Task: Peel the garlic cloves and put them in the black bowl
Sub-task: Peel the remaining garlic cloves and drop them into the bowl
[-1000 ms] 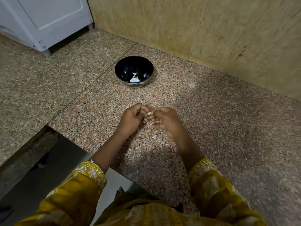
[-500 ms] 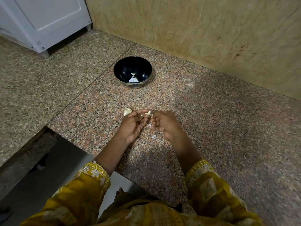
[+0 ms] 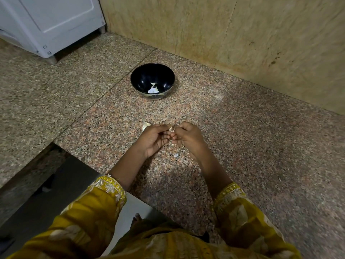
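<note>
The black bowl (image 3: 141, 77) stands on the granite counter (image 3: 233, 139), with a few pale garlic pieces (image 3: 153, 89) at its bottom. Nearer to me, my left hand (image 3: 154, 140) and my right hand (image 3: 188, 138) meet fingertip to fingertip and pinch one small garlic clove (image 3: 171, 128) between them. Another pale garlic clove (image 3: 145, 125) lies on the counter just beyond my left hand. Bits of skin (image 3: 175, 155) are scattered under my hands.
A beige stone wall (image 3: 224, 34) rises behind the bowl. A white appliance (image 3: 50, 25) stands at the back left. The counter's edge drops off at the lower left, near my left forearm.
My left hand shifted slightly, uncovering the loose clove on the counter beyond it. Both hands keep working the small clove between their fingertips. The bowl has not moved.
</note>
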